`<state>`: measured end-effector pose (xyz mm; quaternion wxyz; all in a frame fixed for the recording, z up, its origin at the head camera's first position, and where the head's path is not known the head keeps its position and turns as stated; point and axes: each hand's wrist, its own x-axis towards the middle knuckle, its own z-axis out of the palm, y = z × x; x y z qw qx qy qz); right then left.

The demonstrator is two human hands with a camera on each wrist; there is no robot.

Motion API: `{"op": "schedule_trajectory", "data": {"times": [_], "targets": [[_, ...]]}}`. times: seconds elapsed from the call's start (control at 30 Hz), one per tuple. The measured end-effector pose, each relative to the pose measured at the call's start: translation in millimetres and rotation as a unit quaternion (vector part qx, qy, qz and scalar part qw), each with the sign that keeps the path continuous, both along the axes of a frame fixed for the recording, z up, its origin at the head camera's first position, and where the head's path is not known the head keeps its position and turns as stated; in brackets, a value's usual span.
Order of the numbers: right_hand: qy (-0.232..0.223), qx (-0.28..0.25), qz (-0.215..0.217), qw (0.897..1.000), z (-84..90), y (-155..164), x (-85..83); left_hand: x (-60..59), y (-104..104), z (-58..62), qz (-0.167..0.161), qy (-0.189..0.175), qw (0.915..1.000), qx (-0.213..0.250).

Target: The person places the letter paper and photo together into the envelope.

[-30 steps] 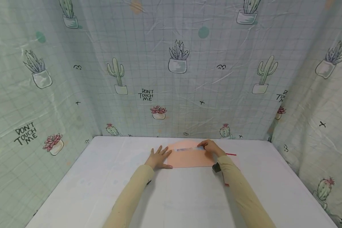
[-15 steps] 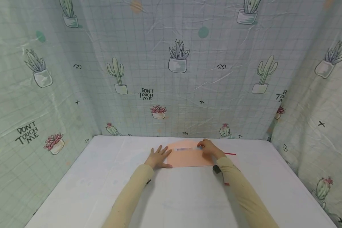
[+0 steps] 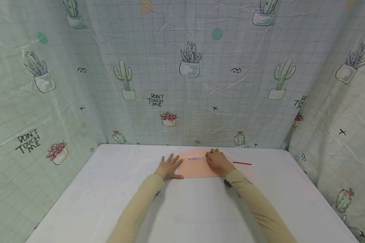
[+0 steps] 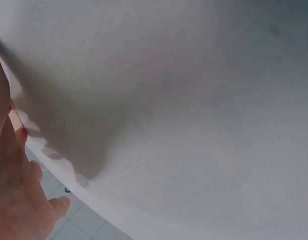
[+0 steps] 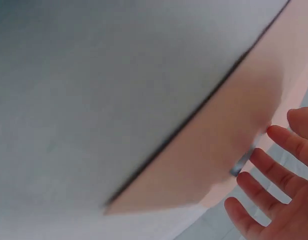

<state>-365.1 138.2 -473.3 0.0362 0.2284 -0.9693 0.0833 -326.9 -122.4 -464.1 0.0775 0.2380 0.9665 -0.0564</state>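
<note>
Cactus-print cloth (image 3: 197,91) hangs behind a white table (image 3: 185,209). Near the table's far edge lies an orange envelope (image 3: 194,169). The left hand (image 3: 168,168), fingers spread apart, touches its left end; the right hand (image 3: 218,162) bends over its bluish strip (image 3: 196,159), whether in a pinching grip cannot be told.

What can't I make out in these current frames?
Head: any print on the bluish strip, too small; where it ends, behind the right hand.
Head: what the red strip belongs to, covered by the right sleeve.
Left wrist: the rest of the left hand, cut off by the left edge.
Right wrist: whether the right hand pinches the bluish strip; fingers overlap it.
</note>
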Motion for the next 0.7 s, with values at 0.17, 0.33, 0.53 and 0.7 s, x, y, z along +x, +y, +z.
{"op": "schedule_trajectory", "data": {"times": [0.17,0.33,0.53,0.7], "targets": [[0.013,0.021,0.006,1.000,0.3,-13,1.3,-0.6,1,-0.8,-0.002,0.008,0.9999,-0.006],[0.035,0.038,0.012,0.999,-2.1,-26,1.7,-1.3,2,-3.7,0.001,0.011,0.9999,-0.012],[0.047,0.056,0.000,0.997,-6.2,-34,0.8,-0.3,3,-3.3,0.001,0.013,0.9998,-0.018],[0.059,0.059,-0.004,0.997,-8.2,-35,1.0,-0.2,4,-3.7,0.005,0.015,0.9998,-0.013]]}}
